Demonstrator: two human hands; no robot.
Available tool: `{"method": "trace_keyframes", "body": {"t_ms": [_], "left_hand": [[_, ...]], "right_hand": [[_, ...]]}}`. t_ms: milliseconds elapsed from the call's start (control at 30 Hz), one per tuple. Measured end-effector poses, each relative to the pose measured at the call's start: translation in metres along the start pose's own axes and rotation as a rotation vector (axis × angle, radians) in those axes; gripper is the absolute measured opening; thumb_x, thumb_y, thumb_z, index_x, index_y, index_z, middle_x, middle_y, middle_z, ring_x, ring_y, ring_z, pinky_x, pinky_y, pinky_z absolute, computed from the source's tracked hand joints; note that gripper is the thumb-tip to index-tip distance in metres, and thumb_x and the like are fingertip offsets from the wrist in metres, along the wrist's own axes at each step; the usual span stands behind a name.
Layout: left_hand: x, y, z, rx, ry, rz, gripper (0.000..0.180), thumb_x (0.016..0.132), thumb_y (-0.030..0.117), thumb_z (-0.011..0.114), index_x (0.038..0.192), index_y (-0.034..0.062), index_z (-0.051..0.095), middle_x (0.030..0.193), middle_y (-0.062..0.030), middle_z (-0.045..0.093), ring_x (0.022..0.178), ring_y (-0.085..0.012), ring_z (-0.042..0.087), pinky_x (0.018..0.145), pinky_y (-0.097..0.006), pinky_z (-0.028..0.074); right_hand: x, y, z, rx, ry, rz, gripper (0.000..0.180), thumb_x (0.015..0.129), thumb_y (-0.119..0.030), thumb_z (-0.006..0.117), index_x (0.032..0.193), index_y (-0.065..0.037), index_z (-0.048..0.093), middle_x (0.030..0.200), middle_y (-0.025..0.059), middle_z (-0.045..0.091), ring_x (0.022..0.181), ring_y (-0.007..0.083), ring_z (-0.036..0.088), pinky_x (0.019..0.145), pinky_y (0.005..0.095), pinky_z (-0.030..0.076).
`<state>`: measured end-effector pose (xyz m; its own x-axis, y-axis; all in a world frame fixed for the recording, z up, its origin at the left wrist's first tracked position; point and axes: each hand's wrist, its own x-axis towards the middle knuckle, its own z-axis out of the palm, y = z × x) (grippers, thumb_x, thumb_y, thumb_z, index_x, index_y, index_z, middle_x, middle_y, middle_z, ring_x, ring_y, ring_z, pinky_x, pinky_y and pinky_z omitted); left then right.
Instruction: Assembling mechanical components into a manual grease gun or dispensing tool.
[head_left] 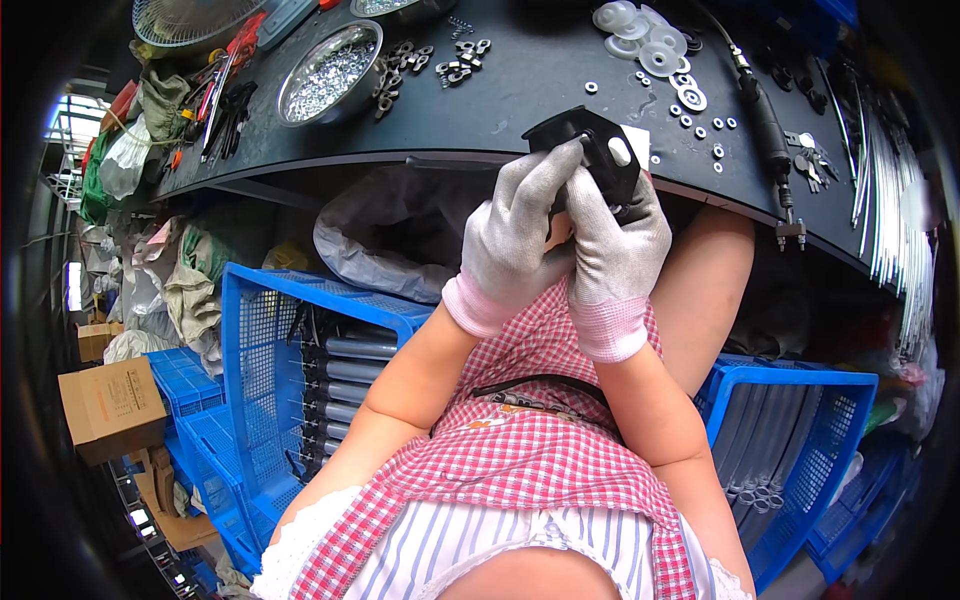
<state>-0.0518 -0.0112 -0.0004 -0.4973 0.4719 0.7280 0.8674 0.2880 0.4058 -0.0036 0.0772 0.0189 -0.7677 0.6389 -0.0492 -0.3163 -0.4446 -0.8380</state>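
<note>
Both my hands wear white-grey knit gloves with pink cuffs and meet at the table's front edge. Between them is a black plastic housing (pixel 612 160) with angled sides and a white oval spot. My left hand (pixel 525 215) pinches its near left side, thumb and fingertips closed together. My right hand (pixel 620 235) wraps round its right side, the thumb pressed close to the left fingertips. Whatever small part may lie between the fingertips is hidden. Just beyond the housing, on the dark table (pixel 480 110), lie small white rings (pixel 690 122) and translucent plastic wheels (pixel 655 45).
A steel bowl (pixel 290 90) of small shiny parts stands at the left, beside metal clips (pixel 400 75). On the right are a power screwdriver (pixel 765 130) and a bundle of thin rods (pixel 895 230). Blue crates (pixel 235 340) with grey tubes flank my lap.
</note>
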Motion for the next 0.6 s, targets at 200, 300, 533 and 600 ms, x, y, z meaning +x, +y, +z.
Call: {"method": "trace_keyframes", "body": {"t_ms": [200, 300, 533, 600], "left_hand": [[0.008, 0.007, 0.005, -0.11, 0.089, -0.02, 0.069, 0.063, 0.0, 0.075, 0.129, 0.0082, 0.056, 0.115, -0.0128, 0.061, 0.095, -0.0289, 0.065, 0.071, -0.034, 0.058], [0.012, 0.011, 0.01, -0.108, 0.07, -0.015, 0.066, 0.063, 0.0, 0.075, 0.126, 0.0084, 0.059, 0.114, -0.0127, 0.062, 0.091, -0.0279, 0.066, 0.069, -0.034, 0.057], [-0.005, 0.012, 0.009, -0.243, 0.004, -0.157, 0.068, 0.069, -0.013, 0.073, 0.132, -0.0001, 0.052, 0.115, -0.0069, 0.051, 0.099, -0.0165, 0.059, 0.085, -0.028, 0.05], [-0.007, 0.008, 0.008, -0.163, 0.06, -0.181, 0.067, 0.061, -0.011, 0.075, 0.125, 0.0037, 0.058, 0.104, -0.0109, 0.057, 0.085, -0.0223, 0.06, 0.074, -0.031, 0.05]], "right_hand": [[-0.002, -0.003, -0.001, 0.055, 0.041, -0.041, 0.024, 0.086, -0.004, 0.07, 0.108, 0.003, 0.066, 0.096, 0.002, 0.067, 0.084, 0.0047, 0.059, 0.075, 0.0202, 0.05], [0.001, -0.012, -0.012, 0.037, 0.008, -0.039, 0.026, 0.086, -0.002, 0.068, 0.111, 0.003, 0.063, 0.099, 0.002, 0.066, 0.086, 0.0061, 0.06, 0.078, 0.021, 0.049], [0.009, -0.052, -0.071, -0.456, -0.374, -0.226, 0.046, 0.078, -0.015, 0.07, 0.12, 0.001, 0.06, 0.108, 0.0131, 0.062, 0.1, 0.0211, 0.061, 0.086, 0.0312, 0.048], [0.065, -0.093, -0.125, -1.099, -0.226, -0.879, 0.02, 0.08, -0.01, 0.065, 0.097, -0.001, 0.069, 0.089, 0.0139, 0.068, 0.08, 0.0291, 0.065, 0.077, 0.0354, 0.051]]}}
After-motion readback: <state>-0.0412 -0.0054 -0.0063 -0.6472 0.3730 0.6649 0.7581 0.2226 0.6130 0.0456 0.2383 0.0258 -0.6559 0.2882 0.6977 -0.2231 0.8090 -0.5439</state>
